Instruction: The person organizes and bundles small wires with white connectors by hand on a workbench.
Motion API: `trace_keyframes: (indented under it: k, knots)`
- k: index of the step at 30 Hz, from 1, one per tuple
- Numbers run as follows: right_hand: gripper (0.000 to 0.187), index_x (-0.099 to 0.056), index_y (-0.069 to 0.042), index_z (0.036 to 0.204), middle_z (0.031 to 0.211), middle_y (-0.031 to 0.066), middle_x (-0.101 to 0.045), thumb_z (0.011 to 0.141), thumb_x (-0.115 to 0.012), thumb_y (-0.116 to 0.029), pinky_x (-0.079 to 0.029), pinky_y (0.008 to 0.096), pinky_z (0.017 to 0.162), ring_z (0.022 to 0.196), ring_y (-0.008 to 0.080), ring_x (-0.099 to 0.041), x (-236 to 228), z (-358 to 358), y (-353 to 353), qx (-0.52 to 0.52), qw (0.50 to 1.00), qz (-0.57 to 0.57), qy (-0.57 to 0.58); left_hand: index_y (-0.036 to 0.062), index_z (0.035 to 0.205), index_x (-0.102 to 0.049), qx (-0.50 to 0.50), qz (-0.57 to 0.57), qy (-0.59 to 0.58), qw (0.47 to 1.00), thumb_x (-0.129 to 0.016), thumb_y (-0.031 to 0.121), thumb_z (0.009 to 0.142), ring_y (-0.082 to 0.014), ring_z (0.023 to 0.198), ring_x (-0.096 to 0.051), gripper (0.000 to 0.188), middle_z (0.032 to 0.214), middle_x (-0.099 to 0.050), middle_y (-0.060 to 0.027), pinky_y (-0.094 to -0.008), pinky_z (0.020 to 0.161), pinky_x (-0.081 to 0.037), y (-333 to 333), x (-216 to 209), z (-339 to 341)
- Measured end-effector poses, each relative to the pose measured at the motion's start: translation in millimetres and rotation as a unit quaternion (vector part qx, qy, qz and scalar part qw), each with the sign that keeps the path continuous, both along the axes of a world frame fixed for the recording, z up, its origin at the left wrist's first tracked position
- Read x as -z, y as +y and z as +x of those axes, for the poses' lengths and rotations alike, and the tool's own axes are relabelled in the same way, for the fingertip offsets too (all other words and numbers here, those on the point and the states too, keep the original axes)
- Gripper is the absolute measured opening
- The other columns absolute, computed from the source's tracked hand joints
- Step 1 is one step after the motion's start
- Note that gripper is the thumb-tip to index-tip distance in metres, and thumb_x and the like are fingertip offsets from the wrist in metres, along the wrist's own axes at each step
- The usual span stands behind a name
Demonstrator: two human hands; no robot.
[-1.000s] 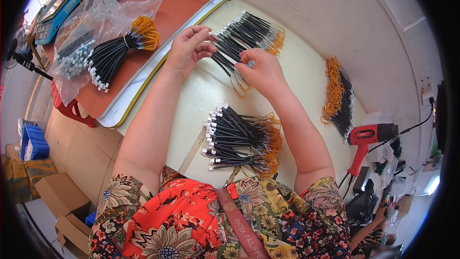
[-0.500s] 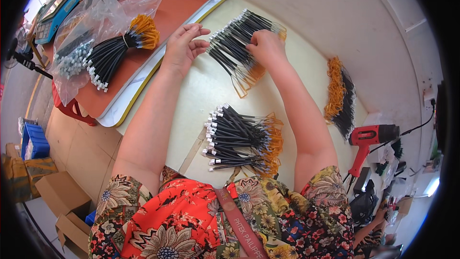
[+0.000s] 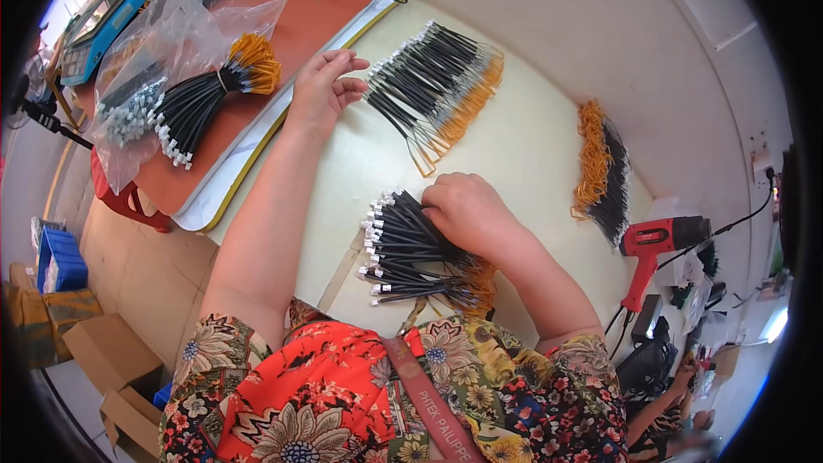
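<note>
Over the near pile of black-sleeved wire leads (image 3: 411, 236), my right hand (image 3: 467, 210) has its fingers curled and closed at the pile's upper edge. Its fingertips are partly hidden, so I cannot see whether a lead is pinched in them. My left hand (image 3: 326, 90) hovers beside the far row of leads (image 3: 433, 81), fingers apart and loosely bent, with nothing visible in it. That row lies side by side at a slant, white connectors toward the upper left and amber wire loops toward the lower right. The near pile has white connectors on its left and amber ends on its right.
A third bunch of leads (image 3: 604, 171) lies by the wall, near a red heat gun (image 3: 656, 244). On the reddish table to the left are a tied bundle (image 3: 219, 90), a clear plastic bag (image 3: 137, 103) and a blue scale (image 3: 107, 30). Cardboard boxes (image 3: 111, 347) stand lower left.
My right hand has moved from the far row down to the near pile, uncovering the row. My left hand has stayed almost in place.
</note>
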State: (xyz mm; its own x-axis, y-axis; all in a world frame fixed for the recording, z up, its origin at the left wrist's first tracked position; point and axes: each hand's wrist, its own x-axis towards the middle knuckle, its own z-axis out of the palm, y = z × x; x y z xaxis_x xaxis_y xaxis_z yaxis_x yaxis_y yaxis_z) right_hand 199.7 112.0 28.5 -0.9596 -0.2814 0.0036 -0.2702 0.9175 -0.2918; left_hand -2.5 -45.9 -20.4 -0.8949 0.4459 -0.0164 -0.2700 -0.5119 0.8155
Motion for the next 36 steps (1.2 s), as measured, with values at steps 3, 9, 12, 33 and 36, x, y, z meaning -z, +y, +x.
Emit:
trace_keyframes:
  k: [3,9,12,33,36]
  knots:
    - [0.011,-0.061,-0.005,0.075,0.071,0.0120,-0.058,0.076,-0.060,-0.015,-0.045,0.0420,0.067,0.074,0.0318,-0.057,-1,2,-2,0.036,0.999,0.009,-0.031,0.0057,0.103,-0.053,-0.002,-0.003,-0.003,1.000,-0.054,0.021,0.089,-0.0123,0.066,-0.059,0.021,0.097,-0.062,-0.0101,-0.0218,0.058,-0.048,0,-3,4]
    - [0.008,-0.057,-0.004,0.073,0.072,0.0109,-0.056,0.073,-0.063,-0.010,-0.045,0.0424,0.066,0.077,0.0294,-0.056,-14,10,0,0.068,0.998,-0.015,-0.013,0.0045,0.103,-0.052,0.026,0.010,0.019,0.999,-0.056,0.021,0.088,-0.0143,0.068,-0.062,0.022,0.096,-0.062,-0.0103,-0.0229,0.059,-0.050,0,-3,4]
    - [0.009,-0.056,-0.004,0.075,0.071,0.0104,-0.055,0.073,-0.063,-0.008,-0.045,0.0419,0.063,0.075,0.0291,-0.055,-20,8,4,0.038,0.996,-0.022,0.073,0.0051,0.103,-0.052,0.039,-0.002,0.022,0.999,-0.056,0.021,0.088,-0.0139,0.068,-0.062,0.022,0.096,-0.062,-0.0097,-0.0228,0.060,-0.050,-1,-5,5]
    - [0.018,-0.062,-0.002,0.089,0.070,0.0025,-0.060,0.081,-0.064,-0.018,-0.044,0.0243,0.056,0.060,0.0082,-0.053,-29,-56,16,0.190,0.922,-0.326,-0.083,0.0028,0.103,-0.057,0.256,-0.013,0.085,0.963,-0.061,0.010,0.084,-0.0150,0.080,-0.063,0.021,0.098,-0.062,-0.0100,-0.0239,0.067,-0.051,5,-19,25]
    - [0.017,-0.062,-0.003,0.089,0.075,0.0034,-0.062,0.084,-0.060,-0.019,-0.045,0.0237,0.055,0.061,0.0094,-0.055,-26,-62,18,0.183,0.844,-0.472,-0.176,0.0030,0.099,-0.058,0.250,0.031,0.079,0.965,-0.060,0.008,0.085,-0.0141,0.079,-0.063,0.015,0.094,-0.063,-0.0097,-0.0235,0.066,-0.051,5,-15,20]
